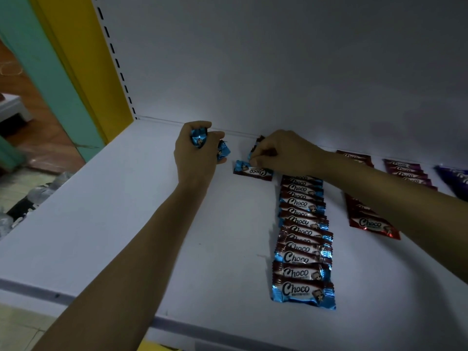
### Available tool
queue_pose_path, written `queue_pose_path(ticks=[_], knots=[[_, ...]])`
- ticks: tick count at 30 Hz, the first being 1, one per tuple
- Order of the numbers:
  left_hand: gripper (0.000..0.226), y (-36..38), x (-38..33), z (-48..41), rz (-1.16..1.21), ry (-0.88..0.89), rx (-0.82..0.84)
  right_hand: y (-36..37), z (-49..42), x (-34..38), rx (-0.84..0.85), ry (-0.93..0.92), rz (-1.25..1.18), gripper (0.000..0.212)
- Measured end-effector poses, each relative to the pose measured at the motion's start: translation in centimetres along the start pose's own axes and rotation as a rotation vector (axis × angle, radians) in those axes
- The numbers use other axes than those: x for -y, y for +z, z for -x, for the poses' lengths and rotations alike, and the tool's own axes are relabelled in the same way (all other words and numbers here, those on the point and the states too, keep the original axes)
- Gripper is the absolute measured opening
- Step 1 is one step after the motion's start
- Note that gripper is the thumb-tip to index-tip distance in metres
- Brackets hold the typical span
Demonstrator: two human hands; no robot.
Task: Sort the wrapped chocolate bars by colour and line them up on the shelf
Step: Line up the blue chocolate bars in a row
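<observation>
At the back of the shelf (121, 224), your L hand (196, 154) clutches a bunch of blue bars (199, 140) (wrappers crumpled). Just right of it, your R hand (281, 153) pinches one tilted bar (254, 149); a loose bar (253, 171) lies flat at its fingertips. The blue row (302, 239) runs from the R wrist toward you; red row (372, 224) and purple row (407, 173) lie right of it.
</observation>
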State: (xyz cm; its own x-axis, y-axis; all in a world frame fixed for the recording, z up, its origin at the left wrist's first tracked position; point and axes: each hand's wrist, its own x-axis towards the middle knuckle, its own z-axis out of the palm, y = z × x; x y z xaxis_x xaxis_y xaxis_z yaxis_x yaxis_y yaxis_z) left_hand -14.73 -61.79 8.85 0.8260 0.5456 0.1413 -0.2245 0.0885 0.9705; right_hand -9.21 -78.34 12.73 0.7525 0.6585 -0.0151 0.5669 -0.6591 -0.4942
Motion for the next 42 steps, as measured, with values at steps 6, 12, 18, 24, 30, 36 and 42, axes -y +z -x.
queue_pose_path(ticks=[6,12,18,24,30,36,42], knots=[[0.017,0.0,0.0,0.2,-0.012,0.018,0.018,0.5,0.2,0.5,-0.012,0.031,0.027,0.029],[0.014,0.2,-0.1,0.4,-0.061,0.056,0.055,-2.0,0.6,0.5,-0.211,0.182,-0.268,0.02],[0.003,0.8,0.0,1.3,-0.155,0.088,0.218,-3.8,1.4,1.1,-0.186,0.309,-0.567,0.025],[0.008,1.0,-1.1,1.9,-0.196,0.059,0.388,-3.8,1.2,1.7,-0.282,0.324,-0.899,0.021],[0.002,0.8,-0.8,1.5,-0.246,0.074,0.335,-3.2,1.7,1.8,-0.181,0.157,-0.482,0.011],[0.006,0.8,-0.4,1.1,-0.224,0.081,0.196,-2.9,1.0,0.8,-0.179,0.191,-0.172,0.004],[0.015,0.2,-0.8,0.5,0.066,-0.184,0.137,-1.3,-0.4,-0.1,-0.104,0.165,0.048,0.02]])
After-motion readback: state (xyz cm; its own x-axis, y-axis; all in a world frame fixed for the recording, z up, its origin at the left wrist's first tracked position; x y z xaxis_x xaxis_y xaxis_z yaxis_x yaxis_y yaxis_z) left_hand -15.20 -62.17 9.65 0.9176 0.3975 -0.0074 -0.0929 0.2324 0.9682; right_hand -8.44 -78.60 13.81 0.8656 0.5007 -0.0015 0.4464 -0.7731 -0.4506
